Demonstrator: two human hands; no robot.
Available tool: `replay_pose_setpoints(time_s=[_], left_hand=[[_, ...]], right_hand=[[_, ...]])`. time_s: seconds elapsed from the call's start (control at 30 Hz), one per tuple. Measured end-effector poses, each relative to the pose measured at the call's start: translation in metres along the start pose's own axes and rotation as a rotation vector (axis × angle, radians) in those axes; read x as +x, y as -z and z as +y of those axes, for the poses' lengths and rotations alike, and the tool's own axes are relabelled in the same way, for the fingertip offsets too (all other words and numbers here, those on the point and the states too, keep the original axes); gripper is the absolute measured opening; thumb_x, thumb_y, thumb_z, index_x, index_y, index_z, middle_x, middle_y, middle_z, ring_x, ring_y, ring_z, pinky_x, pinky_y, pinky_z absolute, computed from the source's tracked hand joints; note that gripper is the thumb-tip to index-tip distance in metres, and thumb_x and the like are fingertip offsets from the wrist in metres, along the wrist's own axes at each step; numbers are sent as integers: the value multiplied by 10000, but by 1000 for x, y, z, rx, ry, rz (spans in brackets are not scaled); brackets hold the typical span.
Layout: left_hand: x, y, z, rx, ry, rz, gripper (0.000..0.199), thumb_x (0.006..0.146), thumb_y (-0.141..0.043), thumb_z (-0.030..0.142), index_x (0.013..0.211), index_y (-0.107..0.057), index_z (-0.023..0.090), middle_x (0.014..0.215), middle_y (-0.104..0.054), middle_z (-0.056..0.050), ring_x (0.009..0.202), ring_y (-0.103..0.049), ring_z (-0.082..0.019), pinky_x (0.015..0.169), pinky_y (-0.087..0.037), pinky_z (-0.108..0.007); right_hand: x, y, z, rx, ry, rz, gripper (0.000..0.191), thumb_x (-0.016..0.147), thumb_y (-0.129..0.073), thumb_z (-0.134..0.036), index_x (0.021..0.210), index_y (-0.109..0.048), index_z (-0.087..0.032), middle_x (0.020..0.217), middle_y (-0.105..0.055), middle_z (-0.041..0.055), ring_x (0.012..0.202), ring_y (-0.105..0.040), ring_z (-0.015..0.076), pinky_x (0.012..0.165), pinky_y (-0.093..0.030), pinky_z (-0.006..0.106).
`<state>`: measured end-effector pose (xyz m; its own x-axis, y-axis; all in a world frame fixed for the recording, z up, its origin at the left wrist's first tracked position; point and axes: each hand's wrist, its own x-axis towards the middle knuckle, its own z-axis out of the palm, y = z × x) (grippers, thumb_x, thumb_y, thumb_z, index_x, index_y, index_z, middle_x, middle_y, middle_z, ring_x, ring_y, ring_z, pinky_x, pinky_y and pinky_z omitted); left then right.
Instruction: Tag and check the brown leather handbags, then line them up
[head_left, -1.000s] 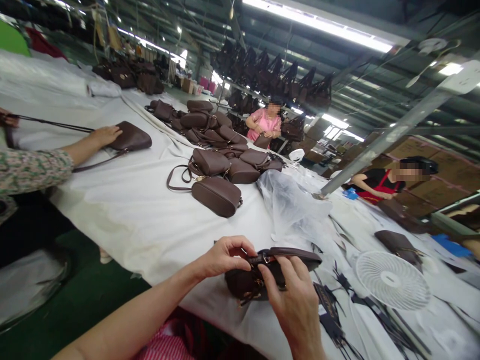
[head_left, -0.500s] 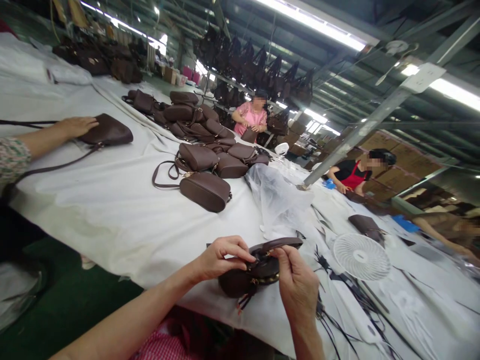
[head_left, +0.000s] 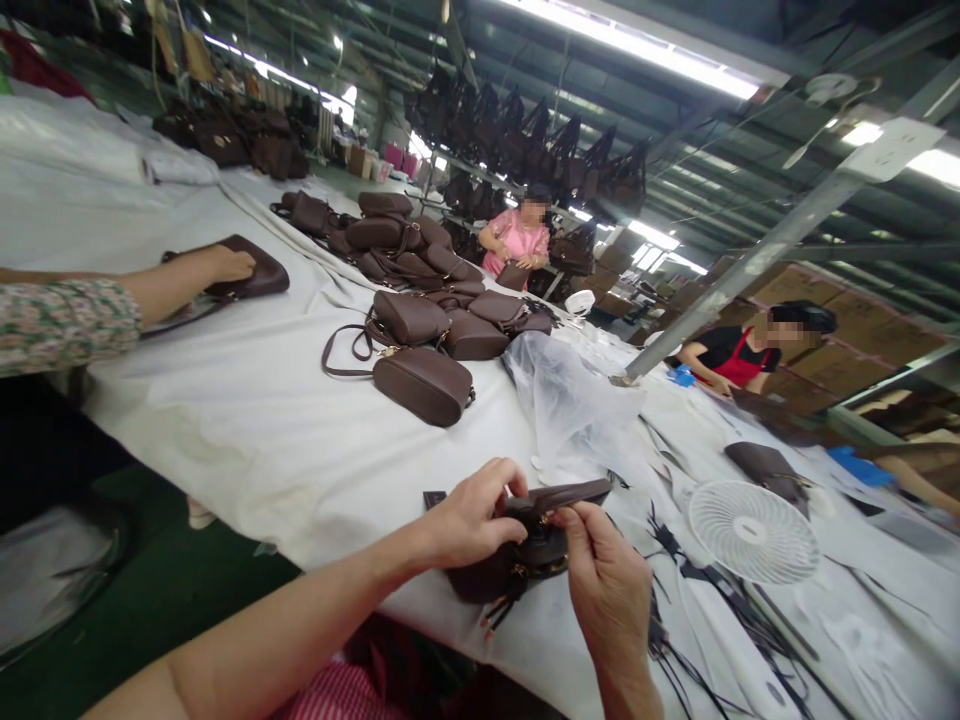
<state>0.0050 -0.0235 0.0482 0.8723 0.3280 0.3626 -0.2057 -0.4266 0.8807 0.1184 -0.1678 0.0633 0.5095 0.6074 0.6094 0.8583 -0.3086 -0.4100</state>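
A small dark brown handbag [head_left: 480, 582] lies on the white-covered table close in front of me, with gold-coloured hardware and thin dangling cords. My left hand [head_left: 476, 515] is closed at its top, with thumb and fingers bent around the strap area. From the other side my right hand [head_left: 611, 570] pinches a small part of the bag near a gold-coloured fitting. Exactly which part lies between the fingertips is hidden. A flat brown strap [head_left: 574, 494] runs above both sets of fingertips.
Several finished brown bags [head_left: 424, 384] are heaped beyond my hands, beside crumpled clear plastic [head_left: 574, 400]. A white fan [head_left: 754, 532] and black cables [head_left: 667, 545] lie at right. A co-worker's hand [head_left: 229, 264] rests on another bag at left. A metal post [head_left: 750, 270] rises from the table.
The view has swung slightly left, shifting the scene rightward. My left fingers have bent more over the bag. The co-worker's arm at left reaches farther in across its bag.
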Motion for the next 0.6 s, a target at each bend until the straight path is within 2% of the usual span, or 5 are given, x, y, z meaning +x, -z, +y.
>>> replay_pose_setpoints(time_s=[0.1,0.3,0.37,0.47,0.6], left_hand=[[6,-3,0,37,-52,-101,276,737,-554,109,998,-538,196,1014,-530,-26,893,-517,-168,823,-449,-291],[8,-28,-7,223,-105,119,220,758,-447,64,923,-530,182,972,-554,-62,928,-512,-207,845,-433,-328],[7,-26,-12,146,-147,103,197,759,-466,74,906,-537,183,953,-569,-58,928,-520,-203,859,-433,-323],[7,-14,-19,-35,-200,3,186,772,-503,101,930,-564,177,985,-588,-56,966,-537,-197,906,-432,-322],[6,-6,-20,-153,-181,-35,247,742,-533,90,970,-587,169,1022,-590,-51,992,-546,-191,923,-430,-316]], right_hand=[[-2,0,-2,10,-2,3,326,946,-451,-422,835,-670,-207,689,-717,-16,561,-634,123,555,-418,202],[-5,-4,-5,51,-45,0,337,931,-456,-441,828,-675,-206,727,-722,4,613,-645,147,587,-434,221],[-3,-4,-4,106,-91,-40,333,918,-472,-457,839,-679,-208,737,-723,7,630,-649,153,595,-442,224],[0,-3,-3,197,-166,-87,338,891,-503,-487,850,-689,-208,777,-727,17,699,-659,171,648,-466,235],[1,-2,-8,201,-234,-41,361,861,-519,-511,871,-708,-204,844,-730,40,773,-659,198,704,-475,266]])
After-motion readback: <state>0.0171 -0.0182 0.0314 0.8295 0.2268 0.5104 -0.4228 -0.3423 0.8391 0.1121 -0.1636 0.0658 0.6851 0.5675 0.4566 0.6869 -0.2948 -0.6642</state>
